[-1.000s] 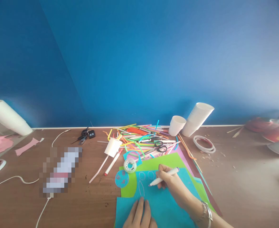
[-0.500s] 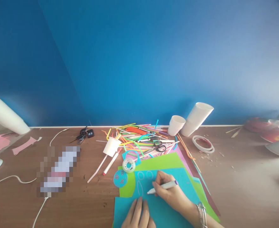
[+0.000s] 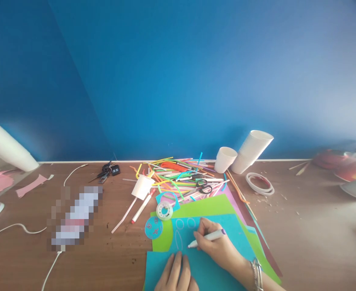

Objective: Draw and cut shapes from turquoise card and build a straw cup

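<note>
My right hand (image 3: pixel 215 242) is closed around a white marker (image 3: pixel 206 238) with a purple end, its tip at the surface of a blue sheet of paper (image 3: pixel 226 226). Outlined shapes, two rounds and a long oval, show on the sheet left of the tip. My left hand (image 3: pixel 176 275) lies flat on the lower part of this sheet, fingers stretched out. Beneath is a green sheet (image 3: pixel 208 206). A blue paper disc (image 3: pixel 153 228) with red drawn marks lies at the left edge, beside a clear tape roll (image 3: pixel 164 211).
Behind the paper lies a heap of colourful straws (image 3: pixel 171 173) with black-handled scissors (image 3: pixel 204 186). A small white cup (image 3: pixel 143 186) and a red-tipped marker (image 3: pixel 143 207) are to its left. Stacked paper cups (image 3: pixel 252 151) and a white tape ring (image 3: pixel 259 184) stand right. Keys (image 3: pixel 106 171) lie at the back left.
</note>
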Demonstrator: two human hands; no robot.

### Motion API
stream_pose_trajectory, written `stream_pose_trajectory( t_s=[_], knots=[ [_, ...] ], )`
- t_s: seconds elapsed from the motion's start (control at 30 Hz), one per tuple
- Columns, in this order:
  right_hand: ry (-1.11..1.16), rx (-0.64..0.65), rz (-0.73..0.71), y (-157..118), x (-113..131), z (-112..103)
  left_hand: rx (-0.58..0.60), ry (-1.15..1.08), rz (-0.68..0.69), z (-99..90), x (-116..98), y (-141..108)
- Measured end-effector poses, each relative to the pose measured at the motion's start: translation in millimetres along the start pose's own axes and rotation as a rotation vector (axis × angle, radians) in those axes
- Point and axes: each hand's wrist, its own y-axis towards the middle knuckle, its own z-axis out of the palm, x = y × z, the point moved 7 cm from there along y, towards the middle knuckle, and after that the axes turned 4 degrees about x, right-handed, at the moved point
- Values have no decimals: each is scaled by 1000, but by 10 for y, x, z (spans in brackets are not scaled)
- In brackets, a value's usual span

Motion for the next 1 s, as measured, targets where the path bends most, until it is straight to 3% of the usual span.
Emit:
stream_pose_trajectory(
  t_s=[0.27, 0.5, 0.77, 1.0],
  knots=[
    [1, -6, 17, 14, 20, 4, 28, -11, -14, 16, 2, 1],
    [4, -50, -7, 13, -23, -12, -147, 0, -100, 46, -26, -64],
    [22, -85, 14, 26, -39, -27, 19, -10, -13, -16, 7, 44],
    [0, -116, -1, 12, -15, -57, -136, -19, -157, 62, -32, -68]
  ],
)
